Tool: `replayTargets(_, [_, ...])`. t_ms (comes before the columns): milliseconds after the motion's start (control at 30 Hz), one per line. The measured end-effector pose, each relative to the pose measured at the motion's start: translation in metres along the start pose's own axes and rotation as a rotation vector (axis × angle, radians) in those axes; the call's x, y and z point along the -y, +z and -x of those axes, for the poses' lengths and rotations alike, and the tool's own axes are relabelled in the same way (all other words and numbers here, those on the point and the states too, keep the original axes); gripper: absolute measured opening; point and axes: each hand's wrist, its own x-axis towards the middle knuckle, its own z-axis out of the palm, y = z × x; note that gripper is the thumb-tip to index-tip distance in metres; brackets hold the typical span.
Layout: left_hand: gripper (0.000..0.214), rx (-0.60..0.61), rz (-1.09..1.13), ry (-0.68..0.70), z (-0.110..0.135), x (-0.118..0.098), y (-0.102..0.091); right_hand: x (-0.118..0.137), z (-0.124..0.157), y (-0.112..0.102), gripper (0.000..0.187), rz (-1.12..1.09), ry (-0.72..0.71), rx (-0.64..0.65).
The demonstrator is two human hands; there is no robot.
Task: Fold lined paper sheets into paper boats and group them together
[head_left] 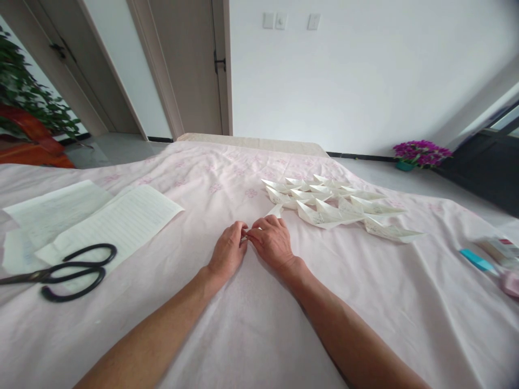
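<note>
My left hand (229, 247) and my right hand (271, 240) meet at the middle of the cloth, fingers pinched together. Between them is a small piece of folded paper (244, 237), mostly hidden by the fingers. A white paper point (276, 209) sticks out just beyond my right hand; I cannot tell whether it belongs to the held piece. To the right of my hands, several folded paper boats (330, 213) stand close together in rows, with writing on some of them.
Lined paper sheets (117, 219) lie at the left, with black-handled scissors (75, 273) partly over them. At the right edge are a blue object (476, 260), a pink object (511, 283) and a small box (500, 249). A pale pink cloth (194, 335) covers the surface, wrinkled in places.
</note>
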Motion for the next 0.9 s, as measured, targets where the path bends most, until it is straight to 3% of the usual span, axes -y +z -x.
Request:
replayTargets(233, [0.032,0.008,0.037,-0.022,0.0005,-0.0003,-0.0020,0.0008,-0.0013,-0.0025,0.020,0.021,-0.064,0.026])
replayTargets(567, [0.035,0.005,0.067,-0.008,0.0019,0.0003,-0.0027,0.0051,-0.0066,-0.0014,0.025,0.063,-0.026,0.051])
replayTargets(900, [0.032,0.001,0.079,-0.036,0.0016,-0.0011,-0.0033,-0.0010,-0.0057,0.0021,0.016,0.102,-0.115,0.071])
